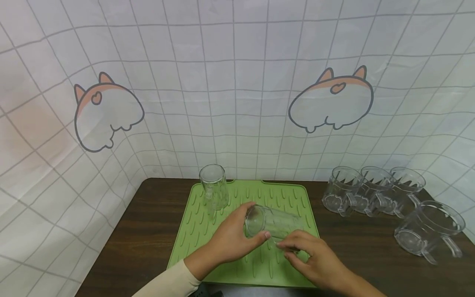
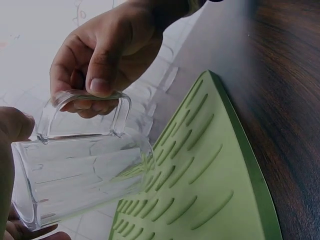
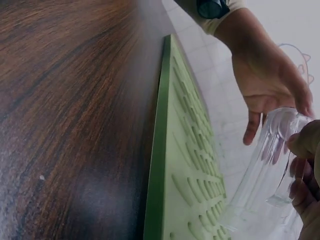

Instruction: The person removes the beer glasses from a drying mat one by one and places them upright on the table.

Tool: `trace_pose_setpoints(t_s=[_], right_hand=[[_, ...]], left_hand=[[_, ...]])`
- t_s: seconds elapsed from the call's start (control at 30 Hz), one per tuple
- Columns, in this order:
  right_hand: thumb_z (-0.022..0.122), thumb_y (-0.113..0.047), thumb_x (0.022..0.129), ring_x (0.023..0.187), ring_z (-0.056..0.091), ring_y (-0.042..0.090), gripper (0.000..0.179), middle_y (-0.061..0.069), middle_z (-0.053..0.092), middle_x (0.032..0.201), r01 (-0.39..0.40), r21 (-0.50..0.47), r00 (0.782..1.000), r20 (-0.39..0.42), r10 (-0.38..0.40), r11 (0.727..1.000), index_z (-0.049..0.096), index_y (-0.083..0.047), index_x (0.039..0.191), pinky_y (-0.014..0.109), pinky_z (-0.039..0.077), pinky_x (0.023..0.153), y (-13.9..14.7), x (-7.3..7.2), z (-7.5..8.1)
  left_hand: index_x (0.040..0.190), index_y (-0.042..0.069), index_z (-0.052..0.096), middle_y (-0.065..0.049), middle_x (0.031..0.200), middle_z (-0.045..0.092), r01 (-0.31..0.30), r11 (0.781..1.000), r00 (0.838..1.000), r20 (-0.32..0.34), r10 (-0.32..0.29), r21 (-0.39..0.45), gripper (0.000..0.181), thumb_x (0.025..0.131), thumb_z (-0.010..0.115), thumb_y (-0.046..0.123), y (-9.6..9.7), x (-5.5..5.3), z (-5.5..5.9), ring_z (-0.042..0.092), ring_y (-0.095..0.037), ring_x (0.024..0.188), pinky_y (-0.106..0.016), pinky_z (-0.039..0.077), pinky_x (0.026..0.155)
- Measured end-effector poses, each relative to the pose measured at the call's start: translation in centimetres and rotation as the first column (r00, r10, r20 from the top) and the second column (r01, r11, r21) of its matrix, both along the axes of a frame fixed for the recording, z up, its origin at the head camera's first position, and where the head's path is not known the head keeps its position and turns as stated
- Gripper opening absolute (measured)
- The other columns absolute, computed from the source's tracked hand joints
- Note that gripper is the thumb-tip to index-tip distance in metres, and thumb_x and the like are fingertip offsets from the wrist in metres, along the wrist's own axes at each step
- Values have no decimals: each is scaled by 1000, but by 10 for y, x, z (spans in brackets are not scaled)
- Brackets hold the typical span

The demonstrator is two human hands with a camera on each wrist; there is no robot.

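A clear glass mug lies tilted on its side in the air over a green ridged drying mat. My left hand holds its left end, with thumb and fingers on opposite sides of the glass. By the handle, my right hand pinches the same mug between thumb and curled fingers. In the right wrist view the mug partly covers the left hand's fingers. Another glass mug stands on the mat's back left part.
Three clear mugs stand in a row at the back right of the dark wooden table. A wider clear mug is nearer the right edge. Behind the table hangs a white grid-patterned sheet.
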State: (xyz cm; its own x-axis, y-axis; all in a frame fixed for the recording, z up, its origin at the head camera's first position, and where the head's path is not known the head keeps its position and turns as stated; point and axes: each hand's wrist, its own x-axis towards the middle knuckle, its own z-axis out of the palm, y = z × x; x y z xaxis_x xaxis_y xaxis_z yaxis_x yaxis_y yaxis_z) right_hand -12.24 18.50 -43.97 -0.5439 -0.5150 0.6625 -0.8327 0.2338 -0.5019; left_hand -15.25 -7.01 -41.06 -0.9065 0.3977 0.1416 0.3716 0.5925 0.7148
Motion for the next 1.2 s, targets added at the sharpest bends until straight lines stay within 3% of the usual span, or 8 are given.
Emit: trace_pose_setpoints(t_s=[0.3,0.57,0.7,0.83,1.0,1.2], right_hand=[[71,-26,99,102,60,15,22,-5,67,109,92,3,995,-38,-92,996,72,-14,118,20,43,98,-1,0,3],[70,-49,95,115,50,22,44,0,63,119,286,-2,958,-16,-286,958,68,-14,121,26,34,101,4,1,4],[91,-33,80,120,45,23,48,4,61,122,358,-13,934,23,-358,934,66,-11,115,25,30,103,6,4,3],[98,-14,65,121,43,21,62,8,59,125,418,-12,907,61,-416,908,62,-9,115,27,36,96,8,6,3],[100,-22,62,112,46,17,70,9,59,125,479,-47,878,30,-478,877,62,-6,118,23,40,86,10,7,3],[101,-20,57,82,52,11,70,3,61,118,561,-51,827,59,-558,826,65,-8,115,20,44,72,9,7,2]], left_hand=[[148,7,44,-6,132,59,-9,998,1000,-27,11,70,78,90,74,51,-4,1,-1,59,-20,115,-41,53,89],[141,8,48,-2,123,59,-16,993,999,-41,21,116,74,86,79,45,-8,2,-1,59,-17,106,-41,53,89],[140,9,48,-2,123,60,-5,991,999,-43,11,137,73,85,81,43,-10,3,-4,59,-18,108,-45,53,92],[139,11,48,-1,124,60,2,989,999,-42,4,151,71,84,81,43,-13,4,-6,59,-20,109,-46,53,91],[138,15,46,2,123,60,8,983,1000,-29,-3,185,71,81,83,37,-15,6,-6,58,-22,108,-47,54,86],[137,16,45,4,124,59,0,981,999,-32,7,195,74,77,86,32,-16,7,-6,57,-21,107,-47,55,82]])
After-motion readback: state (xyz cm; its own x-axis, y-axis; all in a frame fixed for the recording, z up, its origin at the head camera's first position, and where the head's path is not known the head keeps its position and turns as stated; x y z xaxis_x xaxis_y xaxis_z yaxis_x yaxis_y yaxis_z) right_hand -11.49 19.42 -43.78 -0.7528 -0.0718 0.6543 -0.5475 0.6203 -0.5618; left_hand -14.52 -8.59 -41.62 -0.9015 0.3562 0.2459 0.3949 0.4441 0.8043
